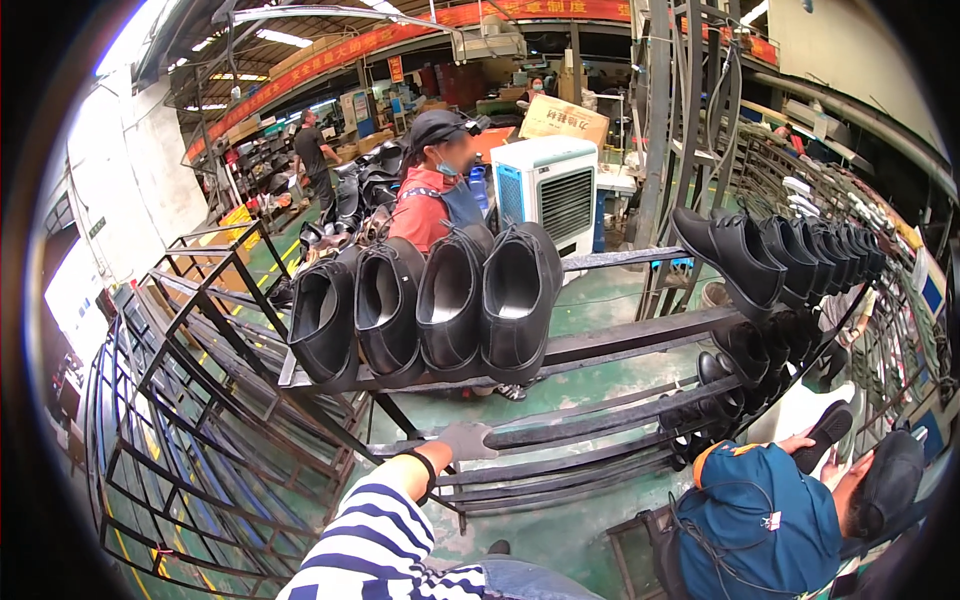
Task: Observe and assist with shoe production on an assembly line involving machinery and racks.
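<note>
My left hand, in a grey glove with a dark band at the wrist, is closed on a dark metal bar of the shoe rack. A striped sleeve covers that arm. Above the hand, several black lace-up shoes stand side by side on the top bars, heels toward me and pale insoles showing. Farther right, the same rack carries a row of black shoes on top, with more black shoes on lower levels. My right hand is outside the picture.
Beyond the rack stands a person in a cap and red top, beside a white air cooler. At lower right, a seated co-worker in a teal jacket holds a black shoe. Black metal rack frames fill the left.
</note>
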A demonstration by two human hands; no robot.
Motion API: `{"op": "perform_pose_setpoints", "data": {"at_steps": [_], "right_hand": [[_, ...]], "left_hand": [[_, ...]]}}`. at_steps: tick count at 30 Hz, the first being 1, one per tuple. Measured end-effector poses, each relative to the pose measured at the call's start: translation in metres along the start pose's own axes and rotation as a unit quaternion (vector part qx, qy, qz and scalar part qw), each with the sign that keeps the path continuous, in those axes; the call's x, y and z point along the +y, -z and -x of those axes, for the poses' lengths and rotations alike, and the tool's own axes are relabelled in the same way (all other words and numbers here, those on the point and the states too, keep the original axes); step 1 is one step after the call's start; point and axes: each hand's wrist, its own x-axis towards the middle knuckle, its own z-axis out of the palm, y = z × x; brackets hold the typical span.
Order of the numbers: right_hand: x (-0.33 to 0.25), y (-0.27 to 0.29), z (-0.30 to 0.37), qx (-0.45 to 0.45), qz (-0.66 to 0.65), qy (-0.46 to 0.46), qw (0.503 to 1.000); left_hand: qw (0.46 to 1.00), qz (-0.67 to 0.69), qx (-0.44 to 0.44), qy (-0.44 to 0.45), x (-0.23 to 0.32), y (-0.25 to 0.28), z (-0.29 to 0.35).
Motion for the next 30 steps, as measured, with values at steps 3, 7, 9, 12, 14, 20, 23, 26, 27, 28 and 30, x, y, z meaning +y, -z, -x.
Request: {"op": "perform_pose_setpoints", "data": {"at_steps": [3, 7, 9, 12, 14, 20, 23, 26, 27, 28, 30], "right_hand": [[0.010, 0.009, 0.007, 0.006, 0.026, 0.024, 0.999], [0.014, 0.020, 0.022, 0.010, 0.060, 0.036, 0.998], [0.016, 0.036, 0.032, -0.058, 0.093, -0.006, 0.994], [0.033, 0.024, 0.042, 0.064, 0.099, 0.016, 0.993], [0.030, 0.030, 0.041, -0.045, 0.089, -0.052, 0.994], [-0.014, 0.050, 0.002, -0.194, -0.071, -0.198, 0.958], [-0.005, 0.064, 0.000, -0.218, -0.092, -0.243, 0.941], [0.009, 0.076, 0.001, -0.223, -0.095, -0.268, 0.932], [0.001, 0.080, -0.006, -0.249, -0.099, -0.267, 0.926], [-0.001, 0.081, -0.008, -0.259, -0.091, -0.264, 0.925], [0.001, 0.076, -0.004, -0.265, -0.077, -0.260, 0.925]], "left_hand": [[1.000, 0.005, -0.007, -0.001, 0.013, 0.012, 0.001], [1.000, 0.013, 0.004, 0.018, -0.001, 0.018, 0.004], [1.000, 0.009, -0.011, 0.016, 0.005, 0.024, 0.002], [1.000, 0.002, 0.005, -0.006, 0.013, 0.021, -0.015], [0.997, 0.018, 0.053, -0.059, 0.001, 0.001, -0.030], [0.998, 0.037, 0.046, 0.024, -0.023, 0.001, -0.013], [0.994, 0.038, 0.102, 0.005, -0.018, -0.007, -0.031], [0.994, 0.076, 0.063, -0.048, 0.030, 0.024, -0.017], [0.990, 0.074, 0.102, -0.057, 0.008, 0.011, -0.019], [0.991, 0.082, 0.092, -0.057, 0.007, 0.010, -0.021], [0.992, 0.098, 0.061, -0.045, 0.015, 0.017, -0.017]]}}
